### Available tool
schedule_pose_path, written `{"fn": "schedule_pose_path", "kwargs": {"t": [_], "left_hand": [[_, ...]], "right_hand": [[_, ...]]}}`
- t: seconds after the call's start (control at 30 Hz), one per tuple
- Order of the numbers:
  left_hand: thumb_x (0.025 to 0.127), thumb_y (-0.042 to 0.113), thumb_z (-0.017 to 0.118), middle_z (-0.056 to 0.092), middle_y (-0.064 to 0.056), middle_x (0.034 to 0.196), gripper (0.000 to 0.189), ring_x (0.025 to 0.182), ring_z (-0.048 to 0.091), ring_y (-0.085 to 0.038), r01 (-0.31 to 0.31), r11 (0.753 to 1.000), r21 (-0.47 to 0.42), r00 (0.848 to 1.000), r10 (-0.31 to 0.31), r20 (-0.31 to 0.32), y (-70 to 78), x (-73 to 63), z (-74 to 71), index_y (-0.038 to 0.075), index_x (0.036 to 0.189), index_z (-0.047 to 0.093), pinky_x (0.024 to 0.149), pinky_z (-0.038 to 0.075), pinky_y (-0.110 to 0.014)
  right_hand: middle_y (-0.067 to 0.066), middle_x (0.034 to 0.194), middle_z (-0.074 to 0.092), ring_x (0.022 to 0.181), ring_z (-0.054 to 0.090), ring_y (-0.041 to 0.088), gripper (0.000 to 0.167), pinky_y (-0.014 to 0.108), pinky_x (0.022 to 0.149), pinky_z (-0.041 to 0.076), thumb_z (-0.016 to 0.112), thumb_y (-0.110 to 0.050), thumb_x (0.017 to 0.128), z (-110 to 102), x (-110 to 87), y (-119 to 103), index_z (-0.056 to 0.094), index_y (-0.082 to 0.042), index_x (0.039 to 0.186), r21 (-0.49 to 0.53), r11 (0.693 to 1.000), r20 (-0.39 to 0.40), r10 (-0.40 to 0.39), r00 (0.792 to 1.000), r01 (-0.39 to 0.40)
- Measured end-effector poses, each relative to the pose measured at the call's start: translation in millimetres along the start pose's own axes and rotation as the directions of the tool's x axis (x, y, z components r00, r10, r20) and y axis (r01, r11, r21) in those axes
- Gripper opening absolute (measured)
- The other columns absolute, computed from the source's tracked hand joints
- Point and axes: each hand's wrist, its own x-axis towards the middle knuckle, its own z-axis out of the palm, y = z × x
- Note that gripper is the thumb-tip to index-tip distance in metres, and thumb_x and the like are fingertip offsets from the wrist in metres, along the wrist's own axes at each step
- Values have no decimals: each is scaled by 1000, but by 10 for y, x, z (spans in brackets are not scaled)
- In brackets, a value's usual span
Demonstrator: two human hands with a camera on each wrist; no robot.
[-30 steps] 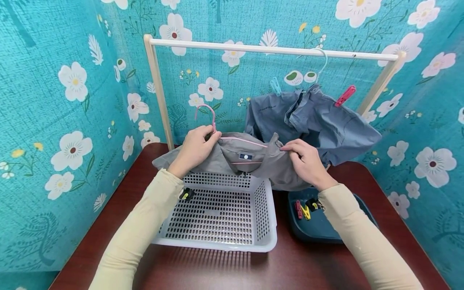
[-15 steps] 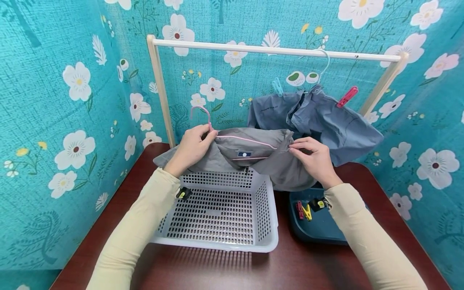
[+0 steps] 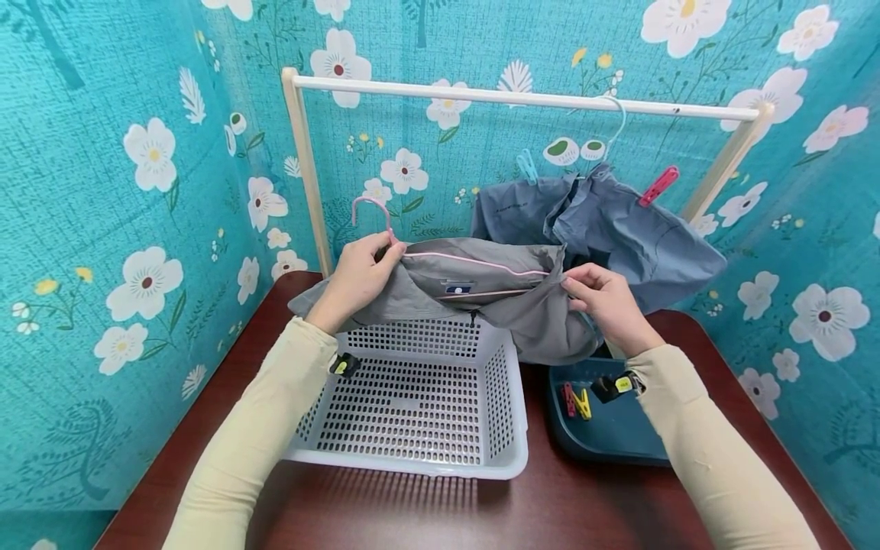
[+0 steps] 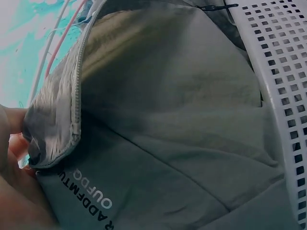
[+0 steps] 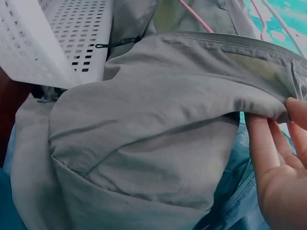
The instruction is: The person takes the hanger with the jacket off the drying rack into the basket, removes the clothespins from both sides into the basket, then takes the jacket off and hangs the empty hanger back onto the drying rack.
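A grey zip-up jacket (image 3: 536, 321) is spread between my hands above the basket, its neck open with a small dark label inside. Inside it lies a pink wire hanger (image 3: 389, 218), hook standing up on the left. My left hand (image 3: 360, 275) grips the jacket and the base of the hook. Farther right, my right hand (image 3: 610, 302) pinches the jacket's edge between thumb and fingers. In the right wrist view, that hand (image 5: 280, 172) lifts a fold of the fabric near the zip. Lettering shows on the jacket (image 4: 182, 124) in the left wrist view.
Behind stands a rack with a white rail (image 3: 440, 92). A blue garment (image 3: 619, 221) hangs there on a light-blue hanger, with a blue and a red clothes peg. Below are a white perforated basket (image 3: 406, 463) and a dark-blue bin (image 3: 619, 443) holding pegs.
My right hand has moved right with the jacket's edge, stretching the neck wider. More of the pink hanger's arm shows along the opening. My left hand and the hook have shifted slightly left.
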Motion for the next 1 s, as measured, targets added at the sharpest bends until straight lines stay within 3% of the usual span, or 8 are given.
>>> {"fn": "schedule_pose_path", "kwargs": {"t": [0.2,0.43,0.57,0.7,0.8,1.0], "left_hand": [[100,29,50,48,-4,70,27,61,40,-19,-24,998,56,999,26,-30,32,4,21,10,82,58,60,32,-33],[99,29,51,47,-5,70,27,60,39,-19,-44,997,58,998,47,-48,53,22,28,10,83,60,59,32,-33],[99,30,51,50,-5,71,27,61,39,-19,-21,1000,22,998,23,-58,47,34,13,9,88,64,59,32,-32],[100,31,50,53,-5,73,28,61,40,-19,-3,1000,-18,998,2,-61,39,54,-6,9,93,66,59,32,-33],[100,31,50,55,-4,74,28,61,40,-19,-3,999,-35,998,1,-57,60,64,-26,10,95,67,59,32,-33],[100,28,50,55,-4,73,25,61,39,-19,6,999,-43,998,-9,-65,80,85,-46,10,94,66,59,31,-32]], "right_hand": [[-2,91,58,79,53,9,10,20,67,49,53,-12,98,69,-10,-37,60,-7,101,41,998,12,36,999,-36],[-3,84,56,65,46,8,18,21,62,44,60,-26,95,80,-9,-78,58,-9,101,-39,998,20,43,999,-42],[-2,84,61,69,53,9,4,21,65,47,59,-11,94,21,-12,-56,63,-9,96,150,988,75,31,997,-42],[2,86,62,76,58,11,18,21,72,50,55,-1,95,-49,-9,-13,71,-7,90,324,944,124,16,992,-56],[2,89,65,79,61,11,20,21,74,51,55,0,94,-77,-2,19,73,-8,92,357,932,134,19,991,-66],[1,84,65,76,61,10,20,21,72,51,56,0,94,-67,6,47,73,-10,90,342,935,128,53,990,-95]]}}
